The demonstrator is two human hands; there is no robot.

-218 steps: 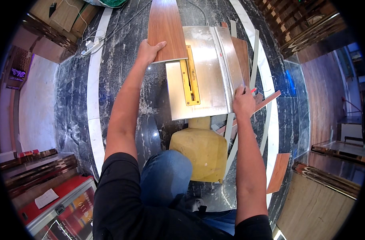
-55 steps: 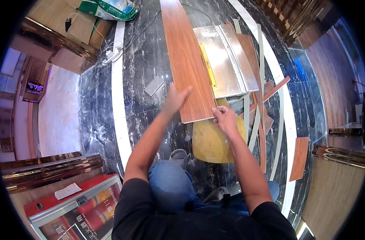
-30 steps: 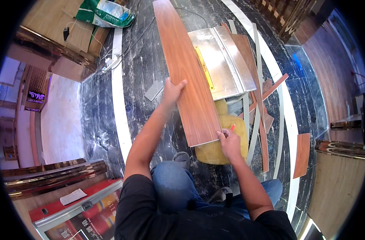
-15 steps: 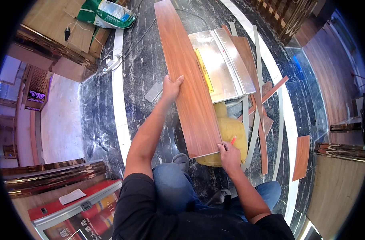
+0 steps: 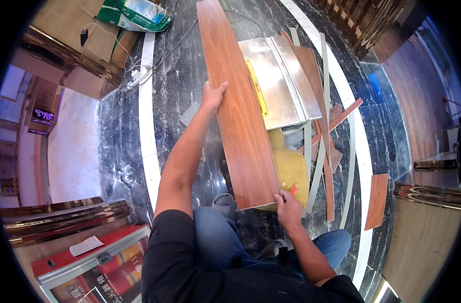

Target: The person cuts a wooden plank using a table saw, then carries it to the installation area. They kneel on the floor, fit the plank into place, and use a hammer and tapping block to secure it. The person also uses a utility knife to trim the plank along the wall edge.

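Plank (image 5: 243, 126): left edge gripped by left hand (image 5: 212, 96) | near-right corner pinched by right hand (image 5: 289, 208), red stick (image 5: 294, 189) also held

– Markings observed?
– Large characters and digits, front of red cabinet (image 5: 101, 275), beside the near left edge of the floor (image 5: 165, 103).
– Others?
– Print on green-and-white bag (image 5: 133, 15), far left; too small to read.

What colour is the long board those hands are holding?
The long board is reddish brown with a wood-grain pattern, best seen in the head view.
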